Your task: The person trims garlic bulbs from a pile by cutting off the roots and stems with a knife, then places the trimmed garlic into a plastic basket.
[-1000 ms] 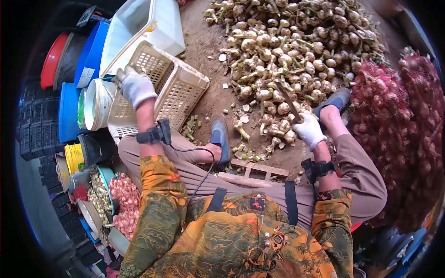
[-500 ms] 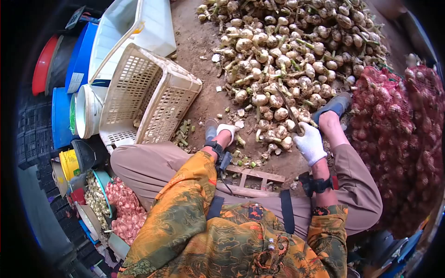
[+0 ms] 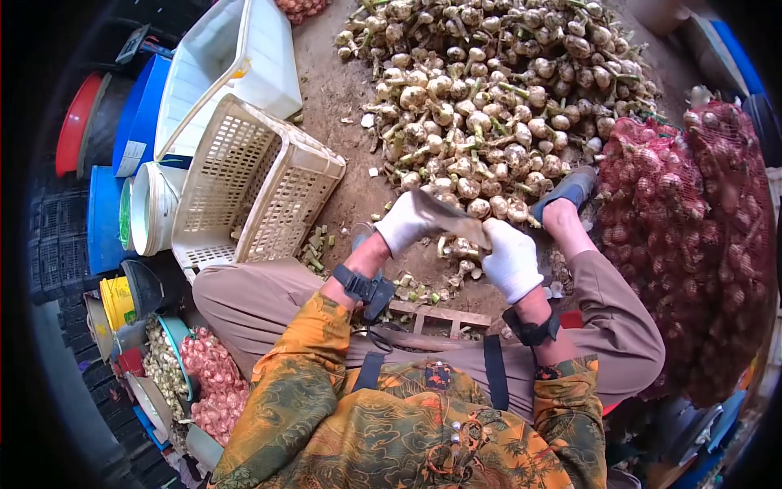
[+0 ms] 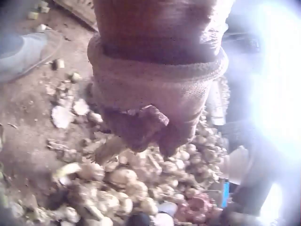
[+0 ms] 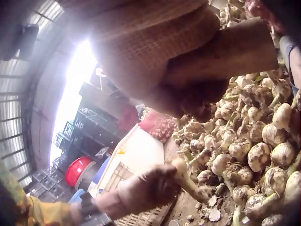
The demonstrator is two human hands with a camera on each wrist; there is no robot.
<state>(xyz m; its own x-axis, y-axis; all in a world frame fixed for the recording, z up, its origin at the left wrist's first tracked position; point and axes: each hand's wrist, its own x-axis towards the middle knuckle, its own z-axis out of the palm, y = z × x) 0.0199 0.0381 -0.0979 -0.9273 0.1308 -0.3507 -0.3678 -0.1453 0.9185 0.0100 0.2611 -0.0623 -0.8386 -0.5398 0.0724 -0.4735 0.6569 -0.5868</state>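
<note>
My gloved left hand (image 3: pixel 401 224) grips a garlic bulb with its stem (image 5: pixel 189 182), its fingers closed around the bulb end. In the head view that bulb is mostly hidden behind the knife. The gloved right hand (image 3: pixel 511 261) holds the knife (image 3: pixel 448 218), with the blade angled across toward the left hand. A wooden handle (image 5: pixel 249 47) sticks out of the right fist in the right wrist view. Just beyond both hands lies a big heap of untrimmed garlic (image 3: pixel 497 122) on the dirt floor.
A pale perforated crate (image 3: pixel 293 187) tilts at left, beside a white tub (image 3: pixel 273 65) and a white bucket (image 3: pixel 153 208). Red mesh sacks of garlic (image 3: pixel 676 244) stand at right. Cut stems (image 3: pixel 316 244) and a wooden frame (image 3: pixel 452 316) lie near my legs.
The left hand has gone from over the crate down to the floor by the shoe, then up to the knife with a garlic bulb. The knife has swung from pointing away to pointing left.
</note>
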